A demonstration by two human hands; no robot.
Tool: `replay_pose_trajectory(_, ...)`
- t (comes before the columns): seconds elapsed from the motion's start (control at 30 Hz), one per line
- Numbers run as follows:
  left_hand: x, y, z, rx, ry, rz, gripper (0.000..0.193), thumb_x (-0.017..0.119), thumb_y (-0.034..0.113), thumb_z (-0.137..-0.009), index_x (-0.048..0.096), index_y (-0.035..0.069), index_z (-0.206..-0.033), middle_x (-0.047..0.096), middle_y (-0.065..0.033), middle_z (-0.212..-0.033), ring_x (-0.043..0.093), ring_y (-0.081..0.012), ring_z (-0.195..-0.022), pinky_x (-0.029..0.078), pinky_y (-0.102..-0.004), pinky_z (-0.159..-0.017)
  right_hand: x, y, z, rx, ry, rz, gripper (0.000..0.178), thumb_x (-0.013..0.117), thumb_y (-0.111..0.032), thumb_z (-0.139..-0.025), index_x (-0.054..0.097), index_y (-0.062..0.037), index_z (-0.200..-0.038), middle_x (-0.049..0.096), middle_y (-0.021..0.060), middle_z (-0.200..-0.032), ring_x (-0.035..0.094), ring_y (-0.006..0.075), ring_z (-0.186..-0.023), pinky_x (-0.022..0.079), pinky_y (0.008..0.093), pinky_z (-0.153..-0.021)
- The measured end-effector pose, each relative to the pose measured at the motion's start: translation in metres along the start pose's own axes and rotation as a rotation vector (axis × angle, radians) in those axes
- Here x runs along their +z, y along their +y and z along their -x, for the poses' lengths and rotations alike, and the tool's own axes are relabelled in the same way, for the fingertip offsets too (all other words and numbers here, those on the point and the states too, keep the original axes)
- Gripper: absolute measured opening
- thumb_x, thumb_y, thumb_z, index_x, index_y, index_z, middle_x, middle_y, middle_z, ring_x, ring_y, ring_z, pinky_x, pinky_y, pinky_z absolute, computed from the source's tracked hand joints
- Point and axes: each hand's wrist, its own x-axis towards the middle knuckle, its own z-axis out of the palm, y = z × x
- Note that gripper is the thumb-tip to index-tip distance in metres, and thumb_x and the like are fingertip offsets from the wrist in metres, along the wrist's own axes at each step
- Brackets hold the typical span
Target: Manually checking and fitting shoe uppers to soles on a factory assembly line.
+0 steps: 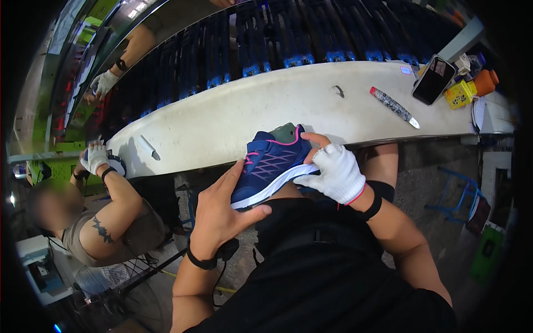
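A navy blue sneaker [273,163] with pink trim and a white sole is held between my two hands, just off the near edge of the bench. A grey-green piece, perhaps a shoe last, shows in its opening. My bare left hand [221,208] wraps the toe end, its thumb along the sole. On my right hand [335,172] is a white glove with some fingertips bare; it grips the heel, fingers at the back and thumb by the sole. The toe points toward my lower left.
On the pale bench [222,116] lie a patterned knife-like tool [395,107], a small dark scrap [338,91] and a phone [433,79]. A yellow box [460,94] and an orange cup [486,82] stand at right. Behind runs a dark roller conveyor [266,39]. A co-worker [114,222] sits at left.
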Motion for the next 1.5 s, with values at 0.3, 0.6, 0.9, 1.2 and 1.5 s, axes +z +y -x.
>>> replay_pose_trajectory(0.3,0.010,-0.034,0.003,-0.107,0.038,-0.056,0.084,0.095,0.039,-0.079,0.069,-0.005,-0.146,0.081,-0.0286,-0.118,0.082,-0.0421,-0.105,0.065,-0.0440,-0.093,0.012,0.001,-0.011,-0.106,0.023,0.062,0.046,0.095,-0.043,-0.079,0.072,-0.0063,-0.095,0.076,0.0133,-0.133,0.075,0.0291,-0.099,0.059,0.0428,-0.083)
replay_pose_trajectory(0.6,0.034,-0.041,-0.035,-0.355,-0.267,-0.150,0.105,0.082,0.054,-0.093,0.035,0.000,-0.170,0.075,-0.0400,-0.121,0.077,-0.0527,-0.113,0.061,-0.0521,-0.099,0.026,-0.028,-0.022,-0.305,0.163,0.308,0.048,0.095,-0.039,-0.078,0.070,-0.0061,-0.104,0.079,0.0108,-0.123,0.074,0.0272,-0.087,0.055,0.0453,-0.080)
replay_pose_trajectory(0.9,-0.036,0.024,-0.015,0.039,-0.261,-0.015,0.089,0.092,0.026,-0.074,0.060,0.006,-0.155,0.071,-0.0259,-0.144,0.073,-0.0473,-0.124,0.062,-0.0492,-0.103,-0.006,0.002,0.001,0.076,0.060,0.170,0.056,0.096,-0.054,-0.078,0.063,-0.0110,-0.093,0.072,0.0103,-0.097,0.074,0.0348,-0.080,0.061,0.0472,-0.067)
replay_pose_trajectory(1.2,0.087,0.027,-0.039,0.569,0.408,0.288,0.063,0.097,0.007,-0.075,0.072,0.003,-0.133,0.073,-0.0168,-0.126,0.076,-0.0336,-0.107,0.065,-0.0416,-0.090,-0.092,-0.045,0.011,-0.338,0.311,-0.202,0.096,0.109,-0.045,-0.067,0.063,-0.0036,-0.141,0.068,0.0269,-0.146,0.075,0.0381,-0.124,0.063,0.0456,-0.104)
replay_pose_trajectory(1.5,0.113,0.023,-0.032,0.539,0.518,0.365,0.043,0.093,0.000,-0.071,0.069,0.002,-0.107,0.066,-0.0133,-0.099,0.070,-0.0351,-0.093,0.057,-0.0439,-0.077,-0.097,-0.054,-0.001,-0.235,0.272,-0.069,0.082,0.108,-0.046,-0.065,0.070,-0.0014,-0.122,0.079,0.0217,-0.122,0.080,0.0357,-0.111,0.064,0.0425,-0.098)
